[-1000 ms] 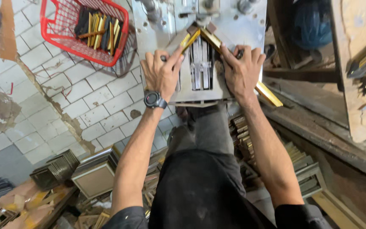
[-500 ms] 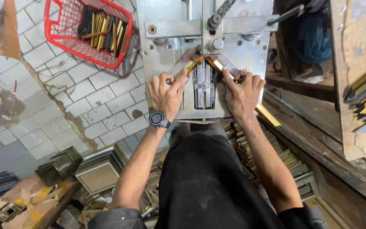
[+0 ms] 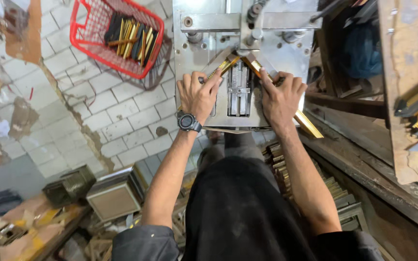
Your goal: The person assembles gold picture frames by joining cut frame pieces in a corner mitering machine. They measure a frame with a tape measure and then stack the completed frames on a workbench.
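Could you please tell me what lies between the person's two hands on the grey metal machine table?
In the head view, a vertical slotted metal block of the machine lies between the left hand and the right hand.

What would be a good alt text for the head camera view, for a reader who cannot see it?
Seen from above, a person's left hand and right hand each press a gold frame moulding strip onto a grey metal machine table, so the two strips meet in a corner. A red wire basket of similar strips sits on the tiled floor to the left.
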